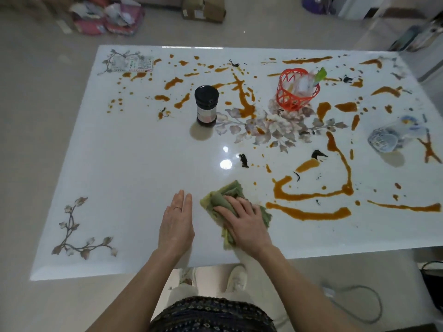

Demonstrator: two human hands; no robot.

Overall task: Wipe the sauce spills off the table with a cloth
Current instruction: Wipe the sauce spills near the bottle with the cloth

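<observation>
One view, head camera. Step in hand: wiping, judged early in the job, since sauce spills (309,213) lie across the table (119,176) from 10 round to 4 o'clock, while the near-left quarter shows bare.

The cloth (229,189) is green with a yellowish underside, crumpled and soft-edged, and sits at the table's 6 o'clock near the front edge. The right hand (244,221) presses it from above, fingers spread and laid flat, not clenched. The left hand (177,224) rests palm-down on the tabletop at the cloth's 9 o'clock, fingers straight and together, grasping nothing.

The nearest streak is thick, glossy and orange-brown, and starts just beside the cloth at its 3 o'clock. The next move likely calls for a firm sweep that way.

The tabletop is white, glossy and flower-printed. A dark lidded jar (206,106) stands at the cloth's 12 o'clock and an orange lattice basket (297,92) at 1 o'clock, both well apart from it.
</observation>
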